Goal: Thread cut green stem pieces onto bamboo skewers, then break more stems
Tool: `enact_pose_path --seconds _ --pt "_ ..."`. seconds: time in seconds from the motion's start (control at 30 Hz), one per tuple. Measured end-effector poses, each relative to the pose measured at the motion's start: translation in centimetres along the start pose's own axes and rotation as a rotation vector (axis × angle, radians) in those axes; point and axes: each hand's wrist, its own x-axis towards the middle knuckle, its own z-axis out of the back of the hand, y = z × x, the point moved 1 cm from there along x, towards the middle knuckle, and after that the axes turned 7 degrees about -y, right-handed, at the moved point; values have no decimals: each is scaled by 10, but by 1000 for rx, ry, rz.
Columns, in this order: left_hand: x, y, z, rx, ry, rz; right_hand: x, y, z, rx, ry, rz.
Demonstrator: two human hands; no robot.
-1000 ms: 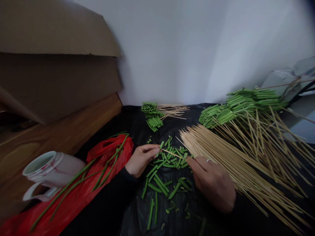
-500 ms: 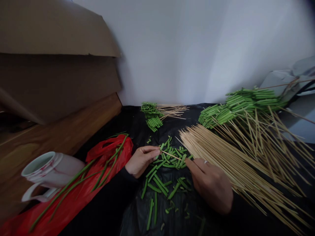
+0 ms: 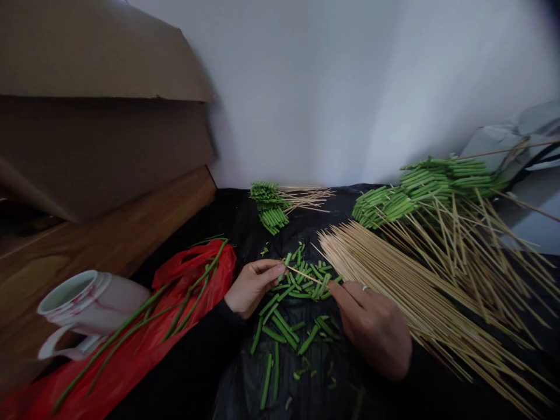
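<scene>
A person's left fingers (image 3: 273, 269) were pinched together on one end of a bamboo skewer (image 3: 306, 276), held nearly level above the black plastic sheet (image 3: 236, 385). The right fingers (image 3: 339, 293) reached the skewer's other end, though it could not be told whether they gripped it. The skewer lay between the left hand (image 3: 251, 289) and the right hand (image 3: 371, 328), which wore a ring (image 3: 364, 287).

Directly beneath, cut green stems (image 3: 301, 286) lay scattered in a loose heap that spread toward the sheet's near side. Just past the right hand, a fanned mass of loose bamboo skewers (image 3: 415, 277) ran off the lower right of the frame, its tips close to the heap.

Farther back, a bundle of skewered green stems (image 3: 271, 210) sat near the sheet's rear edge, with a stretch of black sheet between it and the heap. A larger skewered mass (image 3: 424, 189) lay to the right, against the loose skewers.

Left of the hands, long uncut stems (image 3: 188, 297) rested across a red plastic bag (image 3: 196, 277), beside a stained white ceramic mug (image 3: 72, 306). A wooden board (image 3: 109, 233) bounded the left side, below cardboard sheets (image 3: 87, 58), and a white wall (image 3: 350, 93) rose behind the sheet's rear edge.
</scene>
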Motion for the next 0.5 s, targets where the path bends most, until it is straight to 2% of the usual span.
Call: enact_pose_path --seconds 0.5 --pt "-6 -2 -8 -59 70 50 2 6 1 20 -21 -25"
